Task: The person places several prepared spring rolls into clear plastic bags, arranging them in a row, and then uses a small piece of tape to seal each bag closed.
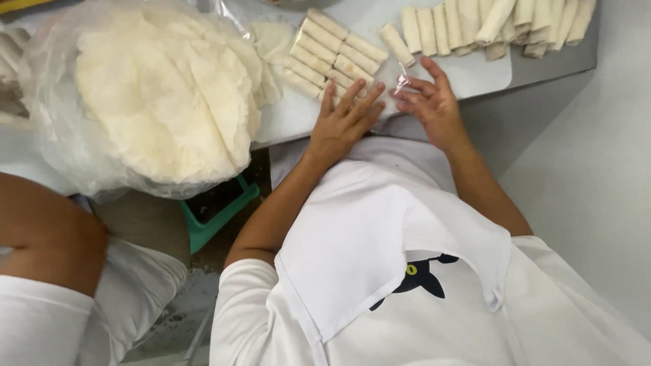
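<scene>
- Clear plastic film wraps the packed rolls (333,57): two rows of pale cylinders, lying on the grey table (556,64) at 12 o'clock from your hands.
- Your left hand (344,122) rests flat, fingers spread, on the pack's near edge.
- Your right hand (431,102) lies open just beside, at 3 o'clock, touching the film's loose end; neither hand grips.
- Judged progress: one pack filled, not visibly sealed; loose rolls (488,27) at 1 o'clock remain unpacked.
- Thin, floury round wrappers (163,95) sit stacked in a bag at 10 o'clock.
</scene>
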